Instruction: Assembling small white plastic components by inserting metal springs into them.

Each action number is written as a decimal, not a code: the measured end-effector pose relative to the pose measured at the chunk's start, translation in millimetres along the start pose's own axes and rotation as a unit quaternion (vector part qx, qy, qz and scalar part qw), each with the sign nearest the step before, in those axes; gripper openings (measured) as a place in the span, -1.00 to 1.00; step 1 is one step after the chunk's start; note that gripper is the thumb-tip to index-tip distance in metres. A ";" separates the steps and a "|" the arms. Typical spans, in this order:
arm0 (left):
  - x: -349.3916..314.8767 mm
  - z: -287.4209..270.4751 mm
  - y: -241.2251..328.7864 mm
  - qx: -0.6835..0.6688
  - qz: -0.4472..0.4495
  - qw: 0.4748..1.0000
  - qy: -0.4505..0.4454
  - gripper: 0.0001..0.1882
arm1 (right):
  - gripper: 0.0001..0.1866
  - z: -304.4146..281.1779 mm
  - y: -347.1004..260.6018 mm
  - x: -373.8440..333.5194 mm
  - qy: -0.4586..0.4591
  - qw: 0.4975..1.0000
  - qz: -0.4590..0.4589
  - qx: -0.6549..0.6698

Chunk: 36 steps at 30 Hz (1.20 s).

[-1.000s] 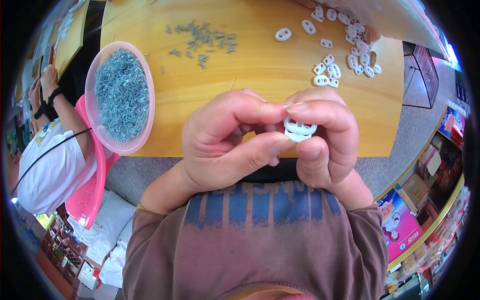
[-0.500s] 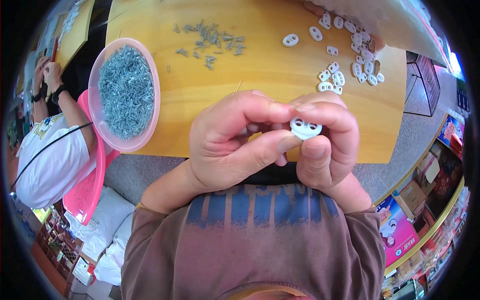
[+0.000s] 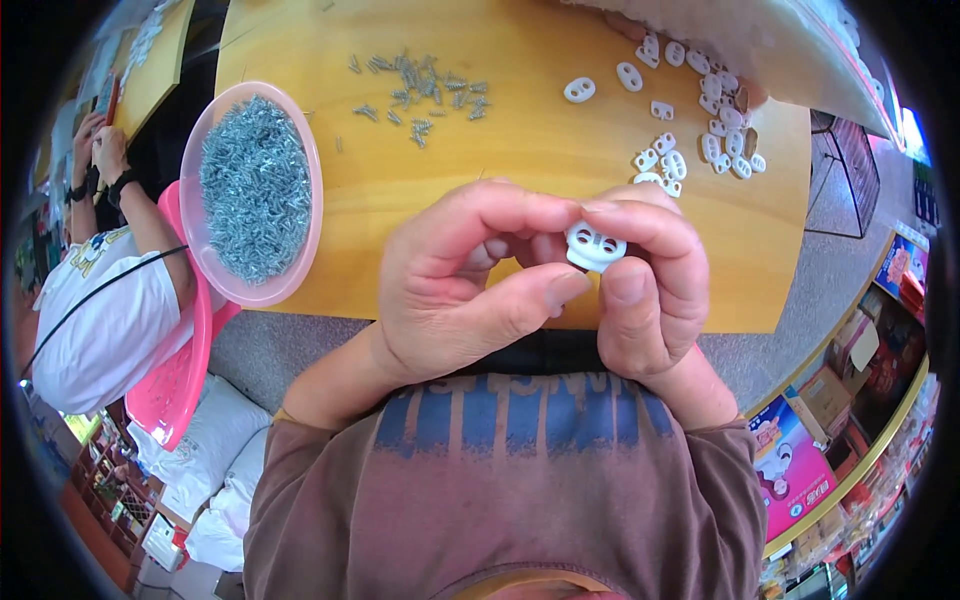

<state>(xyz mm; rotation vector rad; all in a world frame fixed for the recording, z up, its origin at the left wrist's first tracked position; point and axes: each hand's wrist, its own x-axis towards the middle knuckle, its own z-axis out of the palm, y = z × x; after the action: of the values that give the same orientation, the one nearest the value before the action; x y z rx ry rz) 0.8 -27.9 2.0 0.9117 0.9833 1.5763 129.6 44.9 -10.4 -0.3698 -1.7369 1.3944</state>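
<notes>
Above the near edge of the table, a white two-hole cord lock [image 3: 597,250] is pinched between my two hands. My right hand [image 3: 655,270] has its index finger along the upper edge and its thumb at the lower right side. My left hand [image 3: 450,270] is curled, with its index fingertip at the upper left of the cord lock and its thumb close to the lower left. Inside the cord lock's holes, dark gaps show; any spring within cannot be made out. Small metal springs [image 3: 425,85] lie loose on the table beyond my hands.
A pink oval bowl [image 3: 314,200] full of springs stands at the left. Several white cord lock parts [image 3: 735,140] are scattered at the far right beside a translucent plastic bag [image 3: 740,40]. Another person [image 3: 110,310] sits at the left by a pink chair [image 3: 165,400].
The cord lock has shifted slightly left and up, and its tilt has changed. My left thumb has eased back a little from its lower left side.
</notes>
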 end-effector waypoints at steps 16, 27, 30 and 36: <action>22.5 -4.9 25.1 0.056 -0.131 0.987 0.070 -0.86 | -0.71 -1.8 1.9 -14.7 0.023 0.991 0.130 -0.009; 85.0 -48.4 72.5 0.146 0.011 0.978 0.151 -0.79 | -0.84 -1.8 2.3 -7.5 0.041 0.994 0.087 -0.060; 117.6 -80.3 82.9 0.182 0.051 0.969 0.158 -0.81 | -0.84 -1.0 3.0 -8.1 0.043 0.994 0.080 -0.064; 179.7 -120.9 97.7 0.260 0.062 0.947 0.179 -0.75 | -0.90 -3.1 1.0 -9.7 0.010 0.992 0.097 -0.075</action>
<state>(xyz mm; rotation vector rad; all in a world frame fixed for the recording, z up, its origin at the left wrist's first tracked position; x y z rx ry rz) -179.1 115.9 60.3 1.0755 1.6840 1.6521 137.4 40.7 -15.4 -0.6476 -1.8332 1.3938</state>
